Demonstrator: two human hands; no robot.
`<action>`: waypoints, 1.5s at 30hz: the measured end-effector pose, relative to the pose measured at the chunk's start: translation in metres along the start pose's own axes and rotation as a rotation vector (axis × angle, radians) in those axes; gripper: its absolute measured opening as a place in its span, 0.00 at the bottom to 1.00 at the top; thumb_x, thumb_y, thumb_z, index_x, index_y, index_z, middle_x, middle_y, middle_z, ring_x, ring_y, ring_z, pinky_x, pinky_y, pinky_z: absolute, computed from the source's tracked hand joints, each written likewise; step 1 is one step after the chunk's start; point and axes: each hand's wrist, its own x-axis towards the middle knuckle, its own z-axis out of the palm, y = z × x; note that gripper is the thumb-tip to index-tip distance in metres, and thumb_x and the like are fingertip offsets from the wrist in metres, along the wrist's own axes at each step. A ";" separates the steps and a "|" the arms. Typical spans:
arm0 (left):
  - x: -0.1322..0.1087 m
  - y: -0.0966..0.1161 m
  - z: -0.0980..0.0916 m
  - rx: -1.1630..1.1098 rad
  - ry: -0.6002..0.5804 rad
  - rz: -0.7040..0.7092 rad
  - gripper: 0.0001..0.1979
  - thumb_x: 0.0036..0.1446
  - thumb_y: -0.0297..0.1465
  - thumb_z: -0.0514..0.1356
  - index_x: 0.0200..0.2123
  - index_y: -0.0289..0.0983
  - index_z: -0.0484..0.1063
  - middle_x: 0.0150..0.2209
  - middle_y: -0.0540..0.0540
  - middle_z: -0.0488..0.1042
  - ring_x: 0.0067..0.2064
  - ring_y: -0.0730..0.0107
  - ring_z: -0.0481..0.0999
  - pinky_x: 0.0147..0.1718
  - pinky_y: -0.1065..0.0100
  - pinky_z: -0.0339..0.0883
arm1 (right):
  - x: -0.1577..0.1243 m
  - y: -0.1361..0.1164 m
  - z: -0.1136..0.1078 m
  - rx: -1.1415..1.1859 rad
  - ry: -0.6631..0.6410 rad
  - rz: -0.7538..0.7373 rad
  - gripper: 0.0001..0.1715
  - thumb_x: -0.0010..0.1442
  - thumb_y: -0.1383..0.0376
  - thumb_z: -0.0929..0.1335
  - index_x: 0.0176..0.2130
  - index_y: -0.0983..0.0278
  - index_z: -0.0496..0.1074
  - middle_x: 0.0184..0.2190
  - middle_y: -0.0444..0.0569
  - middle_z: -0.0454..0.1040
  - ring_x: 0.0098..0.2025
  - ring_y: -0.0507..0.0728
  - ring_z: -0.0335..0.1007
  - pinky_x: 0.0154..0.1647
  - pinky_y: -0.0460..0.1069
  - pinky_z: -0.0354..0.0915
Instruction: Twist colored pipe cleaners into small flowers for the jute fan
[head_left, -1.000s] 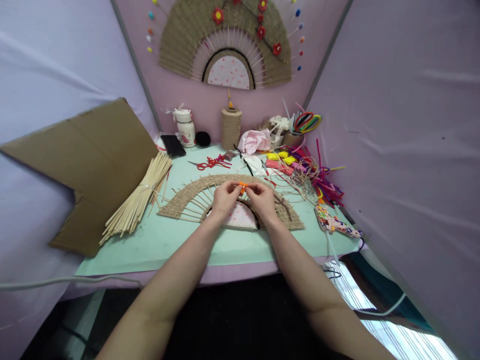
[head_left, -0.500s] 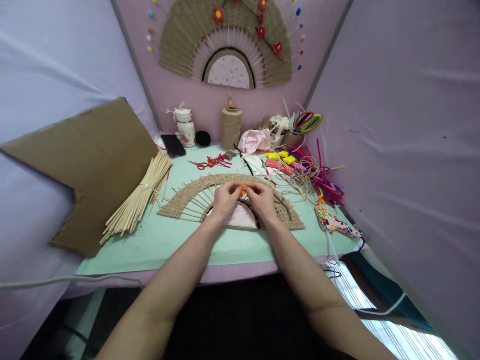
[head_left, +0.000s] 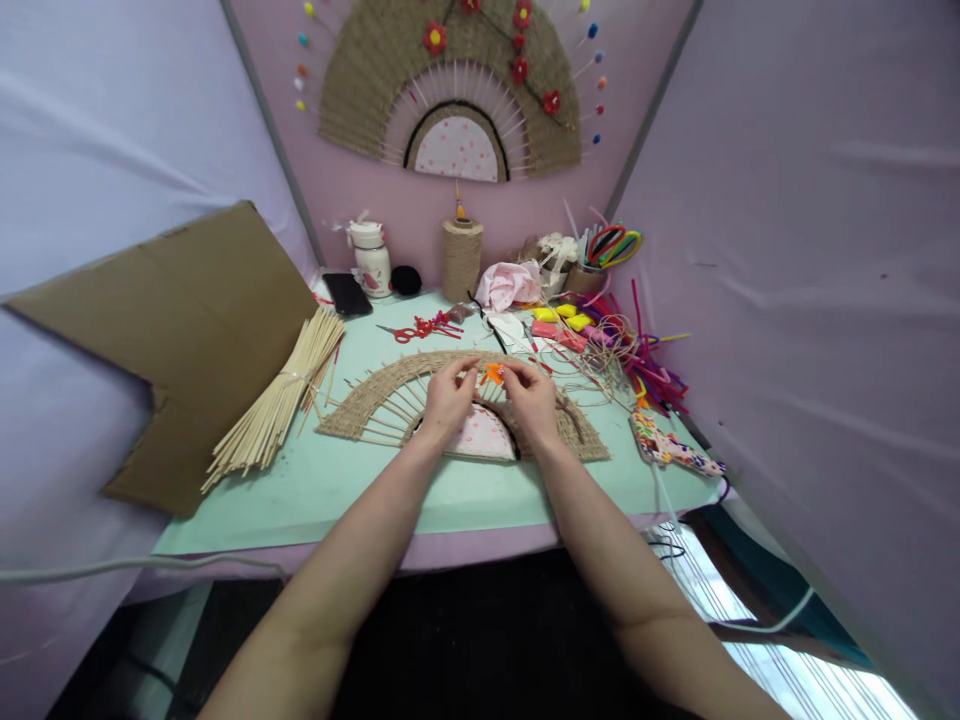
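My left hand and my right hand meet above a half-round woven jute fan lying on the mint green table. Between the fingertips of both hands sits a small orange piece, pinched from each side. The fan has thin wooden spokes and a pink dotted centre, partly hidden by my hands.
A bundle of wooden sticks and a cardboard sheet lie left. Red scissors, a twine spool, a phone, a bottle stand behind. Coloured pipe cleaners and a glue gun are right. A finished fan hangs on the wall.
Both hands have shifted slightly up and away over the fan, and the orange piece shows more between the fingertips.
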 end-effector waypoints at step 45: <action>-0.007 0.011 0.006 -0.371 0.039 -0.107 0.10 0.44 0.34 0.64 0.28 0.33 0.78 0.21 0.49 0.74 0.22 0.75 0.70 0.25 0.72 0.66 | -0.011 -0.010 0.000 -0.168 -0.017 -0.517 0.06 0.60 0.65 0.65 0.34 0.62 0.71 0.35 0.49 0.68 0.40 0.56 0.66 0.36 0.51 0.65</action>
